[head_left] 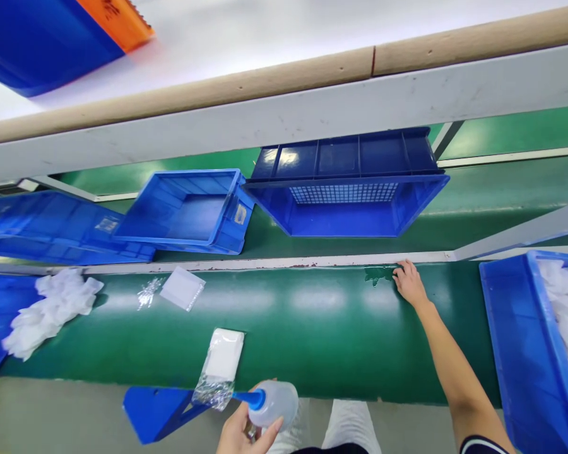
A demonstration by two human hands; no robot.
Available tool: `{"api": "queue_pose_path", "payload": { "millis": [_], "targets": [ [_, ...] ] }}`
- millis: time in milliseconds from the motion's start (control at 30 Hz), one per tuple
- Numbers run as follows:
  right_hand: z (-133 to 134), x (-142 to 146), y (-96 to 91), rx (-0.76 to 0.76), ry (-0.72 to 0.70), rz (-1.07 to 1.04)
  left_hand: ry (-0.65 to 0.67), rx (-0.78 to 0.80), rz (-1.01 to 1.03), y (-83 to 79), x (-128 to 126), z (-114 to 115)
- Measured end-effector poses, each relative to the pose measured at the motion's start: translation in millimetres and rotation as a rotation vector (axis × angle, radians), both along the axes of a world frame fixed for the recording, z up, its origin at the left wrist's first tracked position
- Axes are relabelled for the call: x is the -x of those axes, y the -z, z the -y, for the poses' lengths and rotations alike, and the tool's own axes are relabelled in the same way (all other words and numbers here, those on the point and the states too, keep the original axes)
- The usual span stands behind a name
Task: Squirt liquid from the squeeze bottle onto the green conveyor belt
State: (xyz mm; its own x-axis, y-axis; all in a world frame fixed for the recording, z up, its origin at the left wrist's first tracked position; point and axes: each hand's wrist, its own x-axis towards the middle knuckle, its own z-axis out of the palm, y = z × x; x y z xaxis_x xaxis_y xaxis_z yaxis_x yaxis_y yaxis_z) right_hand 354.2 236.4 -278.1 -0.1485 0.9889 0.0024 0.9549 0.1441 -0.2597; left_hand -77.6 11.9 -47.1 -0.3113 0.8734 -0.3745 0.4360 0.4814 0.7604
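In my left hand at the bottom is a translucent squeeze bottle, tilted sideways, its blue nozzle pointing left. Just beyond the nozzle lies a white pad-like packet in a clear plastic bag, its crinkled end hanging over the front edge of the green work surface. My right hand rests near the back edge of that surface, fingers somewhat bent and apart. By its fingertips is a dark, irregular patch that looks wet. I see nothing held in this hand.
A flat clear packet and small white bits lie left of centre. Crumpled white material sits farther left. Blue bins stand behind; another blue bin holds white material at right. An overhead shelf edge crosses above.
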Motion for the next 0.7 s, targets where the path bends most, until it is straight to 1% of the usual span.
{"api": "queue_pose_path", "payload": {
  "millis": [167,300,400,500,600,700],
  "targets": [
    [-9,2,-1.4,0.019,-0.076,-0.008,0.051,0.004,-0.007,1.5,0,3],
    [-10,5,-0.7,-0.001,-0.089,-0.062,0.017,0.006,0.02,-0.3,0,5],
    [-4,6,-1.0,-0.04,-0.038,-0.129,-0.017,0.005,0.025,-1.5,1,7],
    [4,2,-4.9,-0.104,0.07,-0.208,-0.011,-0.002,0.003,-2.2,5,8],
    [14,-2,-15.0,-0.158,0.187,-0.295,0.07,0.029,-0.02,-2.2,13,7],
    [27,7,-32.6,-0.156,0.237,-0.394,0.193,0.06,-0.02,-1.2,18,5]
  ]
}}
